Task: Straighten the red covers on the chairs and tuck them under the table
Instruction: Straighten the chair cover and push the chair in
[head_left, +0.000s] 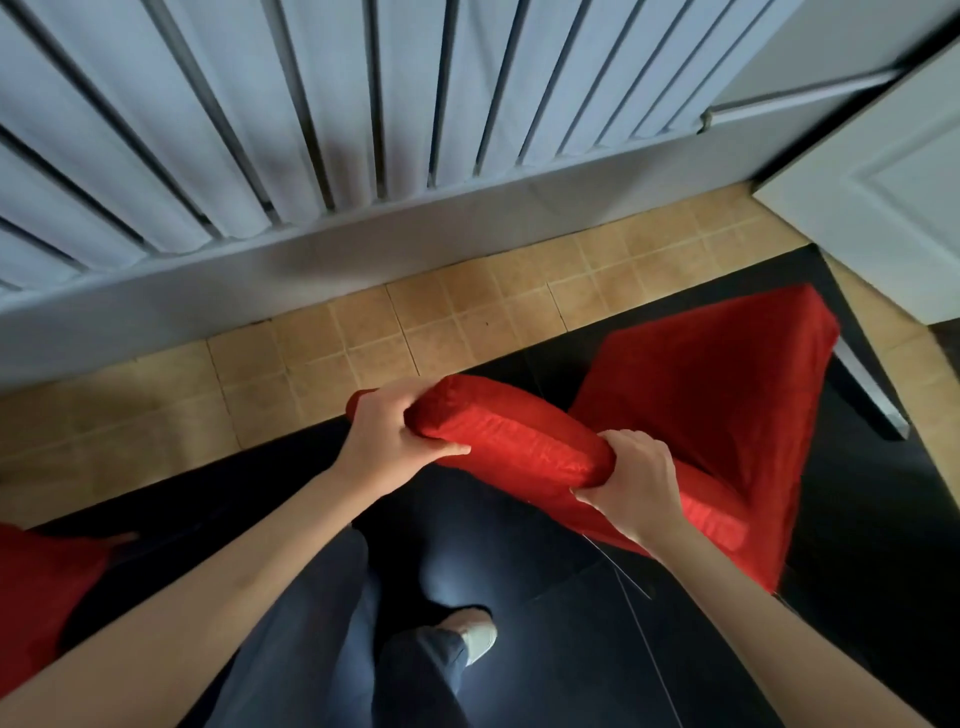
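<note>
From the head view, both hands grip the top edge of a chair back wrapped in a red cover (519, 441). The left hand (387, 441) has its fingers curled over the far-left end of the padded top, with the thumb pressed along the near side of the fabric. The right hand (631, 478) pinches the cover at the near-right end, fingers bunched round a fold of cloth. Between the two sets of fingers the red top rail runs diagonally. Beyond the right fingers the covered seat (717, 384) spreads away over a dark floor (857, 519). Past the left fingers lie tan tiles (363, 332) and a pale pleated curtain (260, 130). A second red cover (36, 587) shows well left of the left forearm. Below the hands are dark trousers (311, 623) and a white shoe (478, 636).
</note>
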